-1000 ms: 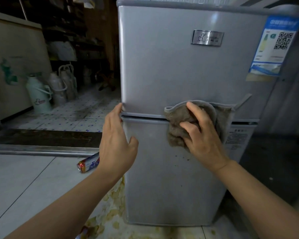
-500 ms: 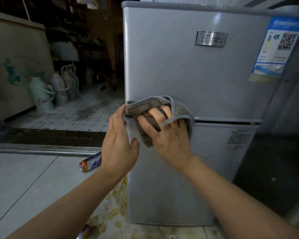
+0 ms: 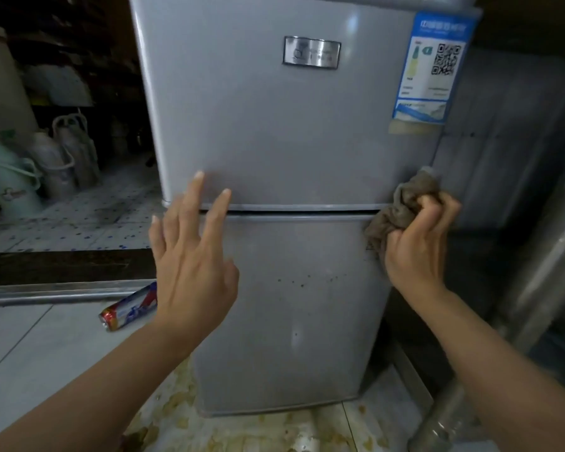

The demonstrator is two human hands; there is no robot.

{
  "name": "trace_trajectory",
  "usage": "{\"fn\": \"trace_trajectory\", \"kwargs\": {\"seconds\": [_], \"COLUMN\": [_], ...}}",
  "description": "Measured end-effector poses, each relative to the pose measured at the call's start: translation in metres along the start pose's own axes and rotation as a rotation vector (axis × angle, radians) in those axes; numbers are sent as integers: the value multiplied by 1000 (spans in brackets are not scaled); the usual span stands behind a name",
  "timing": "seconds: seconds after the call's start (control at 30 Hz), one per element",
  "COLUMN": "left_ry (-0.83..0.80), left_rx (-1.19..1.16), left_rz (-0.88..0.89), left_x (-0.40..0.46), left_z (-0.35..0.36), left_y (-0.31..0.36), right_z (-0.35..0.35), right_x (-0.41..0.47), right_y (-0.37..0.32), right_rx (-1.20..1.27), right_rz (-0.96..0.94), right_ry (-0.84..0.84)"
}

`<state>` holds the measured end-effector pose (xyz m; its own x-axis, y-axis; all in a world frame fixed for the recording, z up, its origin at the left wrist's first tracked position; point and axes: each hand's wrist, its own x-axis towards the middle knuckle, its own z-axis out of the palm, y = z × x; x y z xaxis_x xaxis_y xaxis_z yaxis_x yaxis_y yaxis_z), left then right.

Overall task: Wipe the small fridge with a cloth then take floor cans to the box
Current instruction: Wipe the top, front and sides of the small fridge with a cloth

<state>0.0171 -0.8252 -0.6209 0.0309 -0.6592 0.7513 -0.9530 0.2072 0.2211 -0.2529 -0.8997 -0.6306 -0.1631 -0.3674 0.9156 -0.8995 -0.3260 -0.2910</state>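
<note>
Half a second ago the right hand (image 3: 416, 243) pressed the cloth (image 3: 402, 210) near the left end of the seam between the two doors, close to the left hand (image 3: 193, 256); now it has swept the cloth across to the right end of that seam, at the right edge of the small fridge (image 3: 291, 151), and the two hands are well apart. The left hand, which had rested curved against the fridge's left edge, has lifted and spread, its fingers (image 3: 221, 207) straight and apart, with two tips reaching over the seam; whether they touch the door cannot be told. The right hand's fingers (image 3: 433, 207) are curled tight round the cloth, which bunches out above and to the left of the knuckles and lies against the seam and the top corner of the lower door. The cloth is a brown-grey, nubbly, crumpled wad. The fridge is a smooth grey upright box with rounded edges, a shiny metal badge (image 3: 312, 53) high on the upper door, a blue and white label (image 3: 433, 66) with a square code at its upper right corner, and small dark specks on the lower door. A can (image 3: 129, 308), glossy with red, white and blue print, lies on its side on the pale tiled floor (image 3: 30, 353) just left of the fridge, behind the left wrist. Yellowish stains mottle the floor at the fridge's foot.
</note>
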Motion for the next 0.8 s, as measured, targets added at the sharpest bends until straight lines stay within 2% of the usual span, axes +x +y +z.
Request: {"fn": "trace_trajectory", "kwargs": {"seconds": [0.07,0.17,0.4,0.5,0.7,0.8], "left_ry": [-36,-62,-86,-115,-116,-84], "left_rx": [31,49,172,215,255,258], "left_rz": [53,15,116,146,189,215], "left_x": [0,-2,-14,-30,-38,-38], "left_z": [10,22,32,36,44,51], "left_y": [11,16,-6,-14,-32,-34], "right_z": [6,21,39,37,44,55], "right_x": [1,-24,-157,-161,-58,-65], "right_y": [-6,-6,7,1,-11,-15], "right_rx": [32,76,116,157,17,-13], "right_rz": [49,149,286,331,-53,-128], "right_ry": [42,98,-224,-258,27,66]}}
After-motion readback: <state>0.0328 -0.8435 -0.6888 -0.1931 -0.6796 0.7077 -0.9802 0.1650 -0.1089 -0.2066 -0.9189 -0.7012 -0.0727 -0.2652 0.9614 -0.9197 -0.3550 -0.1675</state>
